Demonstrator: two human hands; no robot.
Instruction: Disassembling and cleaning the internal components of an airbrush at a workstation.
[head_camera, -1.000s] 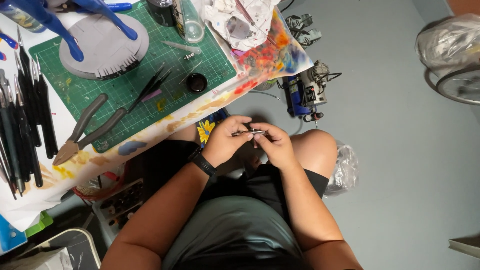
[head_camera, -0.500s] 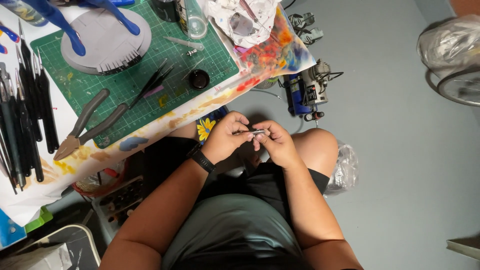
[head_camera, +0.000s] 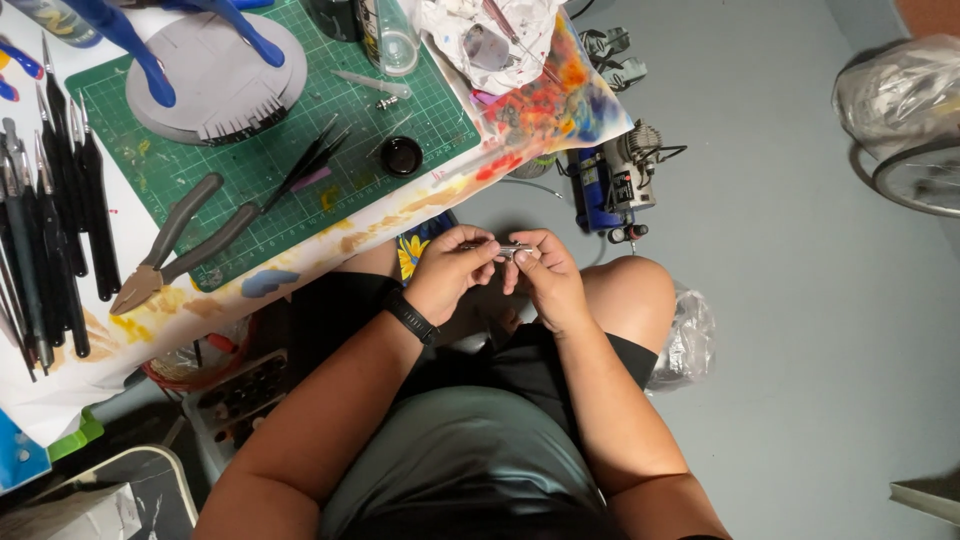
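Note:
Both my hands meet over my lap, below the table's edge. My left hand (head_camera: 452, 272), with a black band on the wrist, pinches a small thin metal part (head_camera: 505, 247) by its left end. My right hand (head_camera: 545, 275) grips the same part from the right, fingertips almost touching those of the left. What the part is I cannot make out; it looks slim and silvery. My knees and dark shorts lie under the hands.
A green cutting mat (head_camera: 280, 150) on the table carries grey pliers (head_camera: 175, 240), black tweezers (head_camera: 310, 160), a small black cap (head_camera: 401, 155) and a grey round plate (head_camera: 215, 75). Several black-handled tools (head_camera: 60, 210) lie left. A blue compressor (head_camera: 610, 185) stands on the floor.
The hands stay together on the small part over the lap, with only slight finger shifts. The view has drifted a little.

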